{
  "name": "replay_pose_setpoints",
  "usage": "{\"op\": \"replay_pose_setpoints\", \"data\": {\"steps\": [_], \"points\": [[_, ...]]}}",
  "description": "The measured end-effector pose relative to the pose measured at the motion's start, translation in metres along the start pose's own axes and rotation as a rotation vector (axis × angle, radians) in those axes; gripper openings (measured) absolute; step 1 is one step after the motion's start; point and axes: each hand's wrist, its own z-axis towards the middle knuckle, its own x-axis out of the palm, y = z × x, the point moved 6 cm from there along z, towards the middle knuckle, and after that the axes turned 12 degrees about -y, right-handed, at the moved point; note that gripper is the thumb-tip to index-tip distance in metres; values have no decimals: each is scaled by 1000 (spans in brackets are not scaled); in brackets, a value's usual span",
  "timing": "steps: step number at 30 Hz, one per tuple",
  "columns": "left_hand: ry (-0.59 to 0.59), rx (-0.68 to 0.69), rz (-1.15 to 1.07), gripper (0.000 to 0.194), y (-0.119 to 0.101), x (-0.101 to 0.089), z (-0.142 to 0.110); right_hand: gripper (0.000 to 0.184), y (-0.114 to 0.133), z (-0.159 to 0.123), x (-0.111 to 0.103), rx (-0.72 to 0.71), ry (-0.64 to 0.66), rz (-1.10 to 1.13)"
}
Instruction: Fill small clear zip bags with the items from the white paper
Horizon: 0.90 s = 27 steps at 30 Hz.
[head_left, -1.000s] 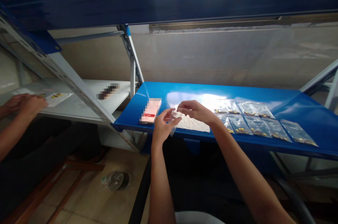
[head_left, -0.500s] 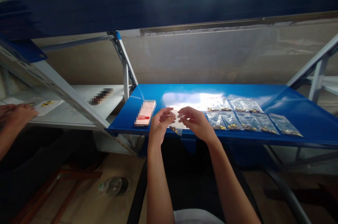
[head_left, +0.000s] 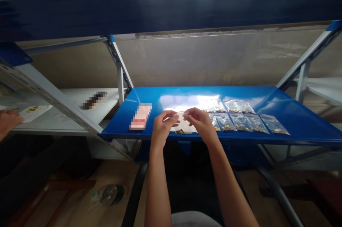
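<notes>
Between my two hands hangs a small clear plastic bag point(head_left: 183, 123) with dark and yellow pieces at its bottom. My left hand point(head_left: 164, 124) pinches one upper corner with thumb and fingers. On the other upper corner, the fingertips of my right hand point(head_left: 199, 120) are closed. The bag is upright over the front part of the blue shelf point(head_left: 157, 95), above a whitish sheet point(head_left: 172, 128). Just right of my right hand lie several similar filled bags point(head_left: 242, 122) in two rows, some partly hidden by the hand.
A pinkish box-like item point(head_left: 141, 116), partly blurred, lies left on the blue shelf. Metal posts point(head_left: 121, 66) and an overhead blue beam point(head_left: 171, 6) frame the space. A co-worker's hand point(head_left: 9, 122) is at the white shelf point(head_left: 72, 120). A plastic bottle point(head_left: 109, 195) lies on the floor.
The bag, tilted before, now hangs straighter, its top edge stretched between my hands. My view has shifted slightly right. The co-worker's hand shows less at the left edge.
</notes>
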Motion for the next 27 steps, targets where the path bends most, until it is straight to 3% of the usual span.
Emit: {"op": "replay_pose_setpoints", "data": {"steps": [12, 23, 27], "points": [[117, 64, 130, 28, 2, 6, 4, 33, 7, 1, -18, 58, -63, 27], [22, 135, 160, 26, -6, 6, 4, 29, 15, 2, -26, -36, -86, 3], [-19, 159, 174, 25, -7, 8, 3, 29, 14, 1, -19, -3, -13, -28]]}}
